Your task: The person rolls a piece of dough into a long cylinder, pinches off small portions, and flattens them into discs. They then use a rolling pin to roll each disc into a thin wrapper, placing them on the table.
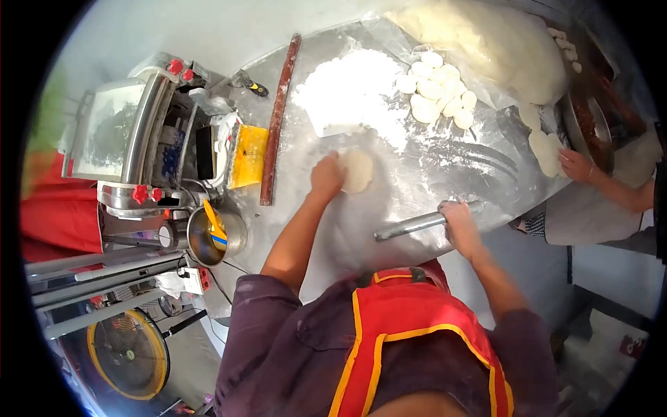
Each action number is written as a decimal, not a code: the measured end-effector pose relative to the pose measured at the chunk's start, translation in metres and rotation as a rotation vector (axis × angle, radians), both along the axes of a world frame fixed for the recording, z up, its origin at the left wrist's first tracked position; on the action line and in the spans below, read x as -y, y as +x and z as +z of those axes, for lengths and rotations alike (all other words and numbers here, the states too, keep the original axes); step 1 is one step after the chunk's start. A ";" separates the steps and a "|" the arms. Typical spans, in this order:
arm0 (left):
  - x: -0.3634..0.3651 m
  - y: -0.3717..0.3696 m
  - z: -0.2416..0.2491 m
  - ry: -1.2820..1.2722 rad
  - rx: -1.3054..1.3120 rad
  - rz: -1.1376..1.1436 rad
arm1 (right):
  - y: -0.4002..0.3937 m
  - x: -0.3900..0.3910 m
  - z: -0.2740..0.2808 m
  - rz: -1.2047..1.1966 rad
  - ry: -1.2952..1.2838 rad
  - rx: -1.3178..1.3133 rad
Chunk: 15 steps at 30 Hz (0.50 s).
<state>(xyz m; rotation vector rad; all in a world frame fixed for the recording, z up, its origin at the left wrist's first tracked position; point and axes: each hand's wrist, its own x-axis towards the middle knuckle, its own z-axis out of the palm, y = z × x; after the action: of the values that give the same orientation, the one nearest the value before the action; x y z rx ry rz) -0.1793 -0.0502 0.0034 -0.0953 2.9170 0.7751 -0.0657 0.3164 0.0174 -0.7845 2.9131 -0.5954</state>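
My left hand (328,176) is closed on the left edge of a flat round of dough (358,172), which lies on the metal table (278,229). In my right hand (459,221) is a metal rolling pin (410,226), gripped near its right end. The pin lies aslant, apart from the dough round and nearer my body. Beyond the dough spreads a heap of white flour (351,94). Several small dough pieces (438,90) sit in a floury cluster to the right of the heap.
A long reddish-brown rod (281,118) and a scraper (250,85) lie on the left. Past them stands a roller machine (132,132), with a metal pot (236,233) nearer me. Covered dough (486,48) fills the back right. A co-worker's hand (576,165) touches flattened dough (546,153).
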 end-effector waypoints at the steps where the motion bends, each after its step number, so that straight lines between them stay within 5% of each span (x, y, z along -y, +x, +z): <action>1: 0.002 0.001 0.002 -0.002 0.020 0.044 | 0.004 -0.002 0.002 -0.008 0.009 0.002; 3: 0.002 -0.003 0.007 0.000 0.053 0.129 | 0.007 0.004 0.009 -0.071 -0.040 -0.006; 7: -0.059 0.012 -0.030 0.046 0.034 -0.190 | 0.003 0.036 0.000 -0.279 0.055 0.023; 10: -0.111 0.031 -0.007 0.156 0.184 -0.351 | -0.010 0.046 -0.017 -0.335 0.087 -0.062; 13: -0.125 0.018 0.007 0.093 0.331 -0.314 | -0.055 0.062 -0.019 -0.350 0.125 -0.149; 15: -0.129 0.003 -0.006 0.179 0.188 -0.234 | -0.097 0.074 -0.021 -0.359 0.142 -0.184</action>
<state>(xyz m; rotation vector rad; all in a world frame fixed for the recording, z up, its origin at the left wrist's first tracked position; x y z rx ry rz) -0.1765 0.0786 -0.0024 0.1773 2.6093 0.9253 -0.1632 0.2425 -0.0035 -0.3161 3.2491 -0.3459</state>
